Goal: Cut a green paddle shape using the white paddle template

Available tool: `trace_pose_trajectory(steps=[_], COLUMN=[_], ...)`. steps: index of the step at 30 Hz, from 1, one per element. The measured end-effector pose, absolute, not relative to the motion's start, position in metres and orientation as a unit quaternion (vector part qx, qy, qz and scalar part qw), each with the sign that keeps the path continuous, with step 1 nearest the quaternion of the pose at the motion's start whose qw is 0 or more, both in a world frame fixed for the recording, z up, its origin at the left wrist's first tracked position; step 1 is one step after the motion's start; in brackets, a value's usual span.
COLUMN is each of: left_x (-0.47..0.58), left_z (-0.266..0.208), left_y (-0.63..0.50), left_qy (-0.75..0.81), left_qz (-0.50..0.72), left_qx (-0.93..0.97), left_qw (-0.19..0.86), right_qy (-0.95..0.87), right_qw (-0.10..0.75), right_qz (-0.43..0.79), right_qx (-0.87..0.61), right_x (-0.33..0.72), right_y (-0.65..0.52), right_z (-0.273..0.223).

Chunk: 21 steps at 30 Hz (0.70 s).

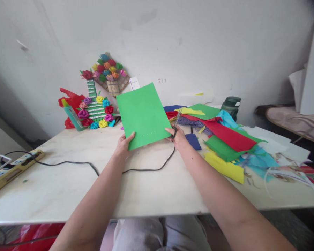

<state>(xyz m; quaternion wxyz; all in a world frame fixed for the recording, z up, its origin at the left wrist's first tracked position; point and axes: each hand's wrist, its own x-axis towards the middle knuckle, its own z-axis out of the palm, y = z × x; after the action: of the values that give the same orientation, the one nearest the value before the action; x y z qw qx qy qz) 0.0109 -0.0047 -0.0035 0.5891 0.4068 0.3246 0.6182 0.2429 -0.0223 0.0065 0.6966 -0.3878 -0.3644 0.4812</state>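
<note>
A bright green sheet of paper [143, 113] is held up in front of me, tilted, above the table. My left hand [123, 145] pinches its lower left corner, the thumb lying on the near face. At the lower right corner, my right hand [179, 137] grips the sheet with the thumb on top. That same hand also has a pair of scissors [177, 122] in it, dark handles at the fingers and blades pointing up and away. A short row of small marks runs near the paper's lower edge. The fingers behind the sheet are hidden.
Coloured paper scraps, including a red strip [225, 132] and a yellow piece [223, 166], lie to the right near a dark green bottle [230, 107]. Paper-flower crafts [96, 109] and a glue bottle [74, 116] stand back left. A black cable [65, 162] crosses from the power strip [15, 167].
</note>
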Motion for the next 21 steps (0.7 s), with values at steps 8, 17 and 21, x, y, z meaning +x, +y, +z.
trace_pose_trajectory(steps=[8, 17, 21], left_x=[0.008, 0.009, 0.009], left_z=[-0.004, -0.005, -0.007], left_y=[0.000, 0.004, 0.005], left_qy=[0.311, 0.312, 0.284], left_qz=[0.655, 0.673, 0.682], left_qx=[0.375, 0.343, 0.367], left_qw=[0.577, 0.576, 0.565], right_qy=[-0.325, -0.312, -0.364], right_qw=[0.719, 0.701, 0.715], right_qz=[0.490, 0.502, 0.377], right_qx=[-0.371, -0.400, -0.463], right_x=[0.250, 0.237, 0.239], right_y=[-0.024, -0.027, -0.032], right_z=[0.009, 0.011, 0.015])
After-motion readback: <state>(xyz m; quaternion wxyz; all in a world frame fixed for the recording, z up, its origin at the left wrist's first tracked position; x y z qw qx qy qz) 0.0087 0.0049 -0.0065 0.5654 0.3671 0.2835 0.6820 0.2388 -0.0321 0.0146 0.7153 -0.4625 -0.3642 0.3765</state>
